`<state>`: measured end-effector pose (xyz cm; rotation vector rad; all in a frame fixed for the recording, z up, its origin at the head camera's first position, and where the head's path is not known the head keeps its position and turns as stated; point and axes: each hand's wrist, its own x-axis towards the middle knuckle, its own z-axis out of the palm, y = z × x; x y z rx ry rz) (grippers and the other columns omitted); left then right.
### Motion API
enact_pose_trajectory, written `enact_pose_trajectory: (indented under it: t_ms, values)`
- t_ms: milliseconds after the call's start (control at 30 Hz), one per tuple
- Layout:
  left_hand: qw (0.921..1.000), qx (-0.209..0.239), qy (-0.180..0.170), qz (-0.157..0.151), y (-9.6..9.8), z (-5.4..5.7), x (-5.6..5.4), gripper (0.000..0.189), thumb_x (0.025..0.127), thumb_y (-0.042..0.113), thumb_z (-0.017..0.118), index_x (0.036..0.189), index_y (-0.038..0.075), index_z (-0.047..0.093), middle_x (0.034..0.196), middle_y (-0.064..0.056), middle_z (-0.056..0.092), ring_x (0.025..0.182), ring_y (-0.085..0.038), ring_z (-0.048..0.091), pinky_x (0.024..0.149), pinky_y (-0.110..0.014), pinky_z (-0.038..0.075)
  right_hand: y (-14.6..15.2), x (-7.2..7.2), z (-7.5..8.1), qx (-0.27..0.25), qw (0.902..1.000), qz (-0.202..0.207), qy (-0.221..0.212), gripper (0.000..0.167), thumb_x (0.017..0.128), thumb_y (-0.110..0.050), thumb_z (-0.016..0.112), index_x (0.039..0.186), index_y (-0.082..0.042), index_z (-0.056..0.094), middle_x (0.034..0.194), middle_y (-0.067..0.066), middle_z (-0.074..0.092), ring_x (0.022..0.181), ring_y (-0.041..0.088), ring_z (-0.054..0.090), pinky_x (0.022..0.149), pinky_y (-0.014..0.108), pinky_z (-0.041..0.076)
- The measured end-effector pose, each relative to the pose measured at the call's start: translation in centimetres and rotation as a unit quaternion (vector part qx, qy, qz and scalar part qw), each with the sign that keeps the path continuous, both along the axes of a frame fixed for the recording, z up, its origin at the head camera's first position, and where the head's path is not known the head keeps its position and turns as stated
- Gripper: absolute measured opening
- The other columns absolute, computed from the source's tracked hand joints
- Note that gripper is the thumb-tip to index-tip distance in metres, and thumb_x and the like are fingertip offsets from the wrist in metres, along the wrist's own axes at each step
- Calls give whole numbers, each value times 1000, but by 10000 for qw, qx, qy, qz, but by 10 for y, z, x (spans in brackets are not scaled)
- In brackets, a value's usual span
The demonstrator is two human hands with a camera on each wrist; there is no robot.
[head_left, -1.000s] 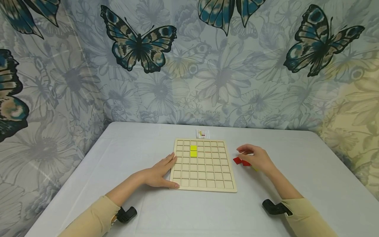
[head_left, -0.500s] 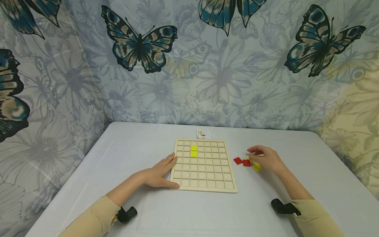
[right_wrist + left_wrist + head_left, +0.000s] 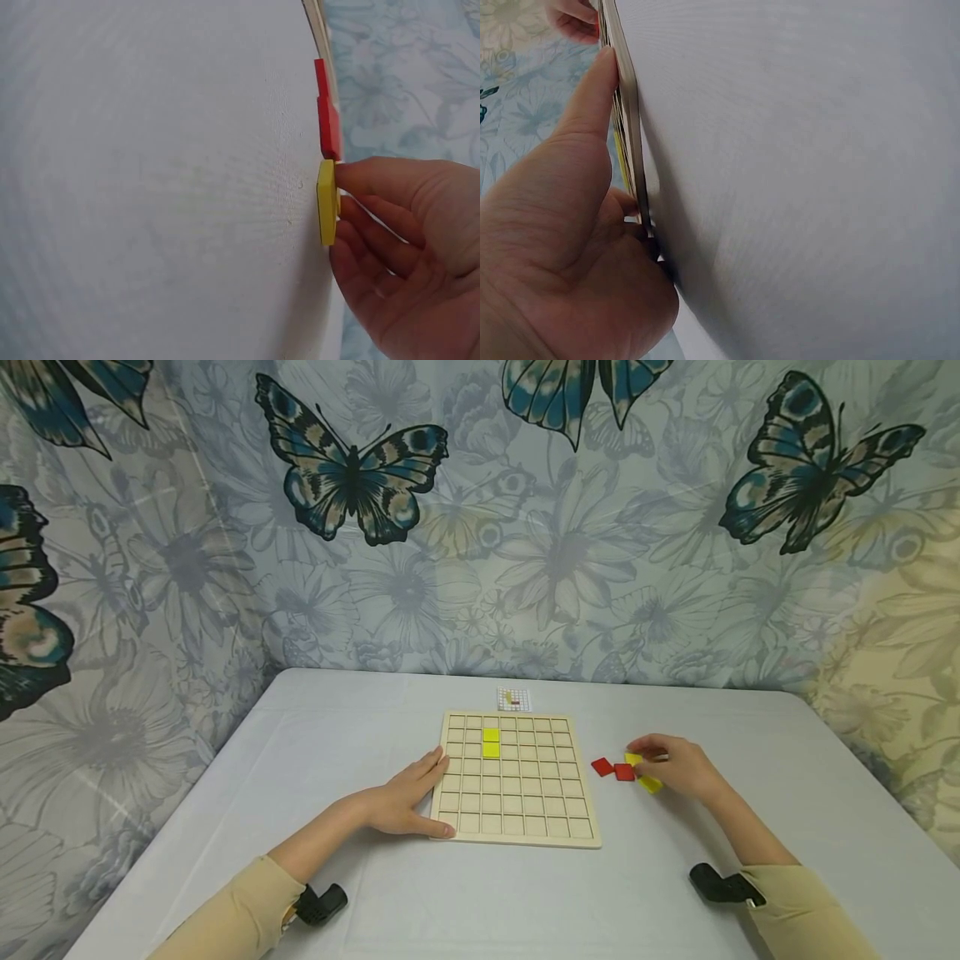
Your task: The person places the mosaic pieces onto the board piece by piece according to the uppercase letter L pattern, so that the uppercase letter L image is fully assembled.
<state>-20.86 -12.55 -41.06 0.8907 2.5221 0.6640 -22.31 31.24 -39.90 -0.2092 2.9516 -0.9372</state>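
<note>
A pale wooden grid board lies on the table, two yellow tiles side by side in one of its columns. My left hand rests against the board's left edge, fingers extended along it and thumb on the near corner. To the right of the board, my right hand has thumb and index finger at the two sides of a loose yellow tile, pinching it low at the table. A second yellow tile lies just in front, partly under the hand. Two red tiles lie to their left.
Behind the board lies a small card printed with a coloured grid. The white-covered table ends at a wall of butterfly-patterned fabric. Each wrist carries a black camera.
My right hand has moved right from over the red tiles to the yellow ones, then lowered and closed its fingertips around one. The left hand and board stay put.
</note>
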Motion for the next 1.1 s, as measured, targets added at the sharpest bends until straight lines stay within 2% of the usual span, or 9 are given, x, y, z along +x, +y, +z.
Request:
enact_pose_trajectory:
  t_ms: [367,800,1100]
  values:
    - [10000,-32,29,-16,0,-1,-1,108,86,58,66,156,0,7,162,-16,-5,148,-30,-3,118,-47,7,5,-6,-5,-21,9998,-175,3,33,88,-17,72,115,0,66,109,17,65,101,34,59,79,40,54]
    - [9999,-97,24,-7,-1,-1,-2,109,86,59,66,156,1,6,162,-15,-5,148,-29,-3,118,-46,7,7,-6,-5,7,9999,-154,21,33,87,-18,73,114,0,67,106,15,66,100,33,60,81,43,53]
    - [9999,-122,-12,62,-1,-1,-2,109,85,59,66,156,3,6,162,-13,-6,148,-27,-4,118,-45,8,6,-6,-6,8,9995,-256,166,33,85,-16,75,112,1,67,100,13,67,92,28,61,73,32,52]
